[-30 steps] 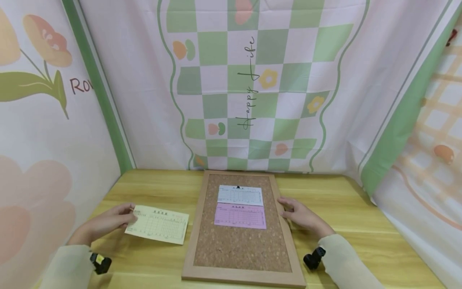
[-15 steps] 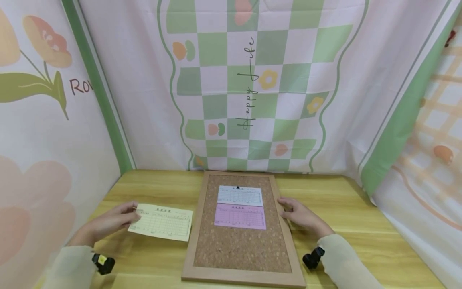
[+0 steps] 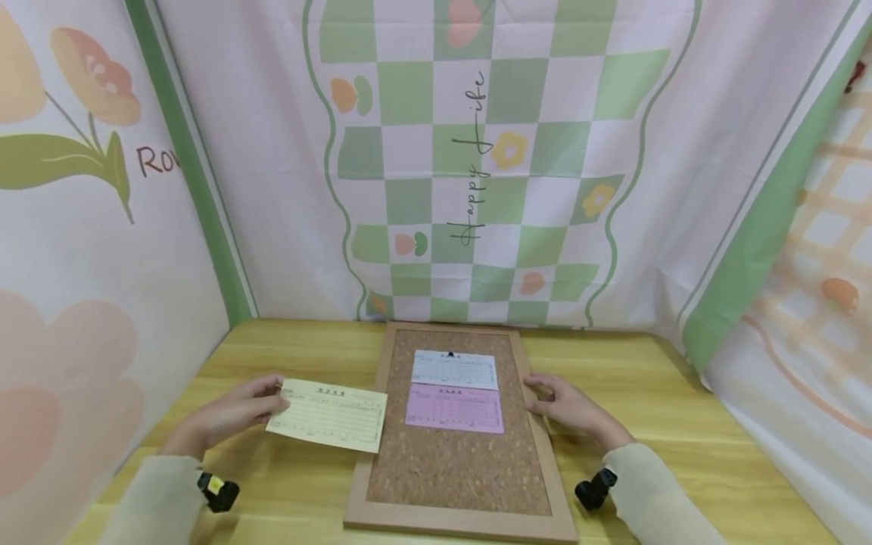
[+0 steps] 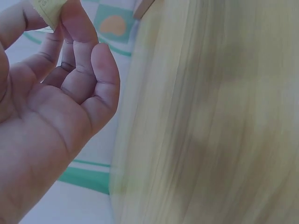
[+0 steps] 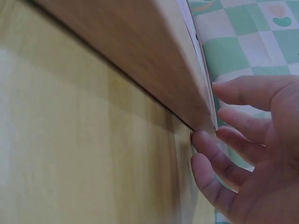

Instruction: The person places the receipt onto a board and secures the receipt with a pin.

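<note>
A yellow printed form slip is pinched at its left end by my left hand. Its right end overlaps the left frame edge of the corkboard in the head view. In the left wrist view, only a corner of the slip shows between thumb and index finger. My right hand rests its fingertips against the board's right side, fingers lightly bent, as the right wrist view also shows. On the cork, a pale blue form slip lies above a purple one, with a small black pin at the blue slip's top.
The wooden table carries the board, whose far end reaches the patterned curtain at the back. Curtains also stand at the left and right sides. Each wrist wears a small black camera.
My left hand has carried the yellow slip to the right, from over the table to over the board's left edge. The right hand stays at the board's side.
</note>
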Demonstrator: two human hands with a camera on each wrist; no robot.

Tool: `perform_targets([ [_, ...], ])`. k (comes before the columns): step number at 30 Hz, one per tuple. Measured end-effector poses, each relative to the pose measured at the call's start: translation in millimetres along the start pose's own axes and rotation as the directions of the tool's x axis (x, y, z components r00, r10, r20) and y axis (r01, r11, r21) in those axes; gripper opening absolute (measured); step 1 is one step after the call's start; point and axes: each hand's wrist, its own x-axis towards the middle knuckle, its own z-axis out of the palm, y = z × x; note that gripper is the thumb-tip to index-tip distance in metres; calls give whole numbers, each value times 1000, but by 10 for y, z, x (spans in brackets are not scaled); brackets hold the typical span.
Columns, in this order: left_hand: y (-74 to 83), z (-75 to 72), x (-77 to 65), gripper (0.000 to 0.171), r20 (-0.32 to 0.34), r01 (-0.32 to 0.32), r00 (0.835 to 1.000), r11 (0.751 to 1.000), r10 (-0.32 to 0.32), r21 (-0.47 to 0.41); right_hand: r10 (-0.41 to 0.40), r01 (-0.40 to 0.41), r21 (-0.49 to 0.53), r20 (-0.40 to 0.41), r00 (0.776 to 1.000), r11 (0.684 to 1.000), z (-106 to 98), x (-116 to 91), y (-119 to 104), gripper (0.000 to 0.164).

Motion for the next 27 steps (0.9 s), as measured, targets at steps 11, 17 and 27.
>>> perform_targets([
  [11, -11, 205, 182, 23, -8, -29, 1000, 999, 29, -23, 61, -63, -32, -48, 997, 998, 5, -29, -50, 52],
  [17, -20, 326, 292, 24, 0, -30, 1000, 999, 30, -36, 93, -95, -34, -66, 993, 995, -4, -53, -87, 50],
  [27, -7, 528, 447, 27, 31, -12, 999, 998, 14, -66, 48, -48, -7, -55, 997, 999, 35, -61, -155, 40],
])
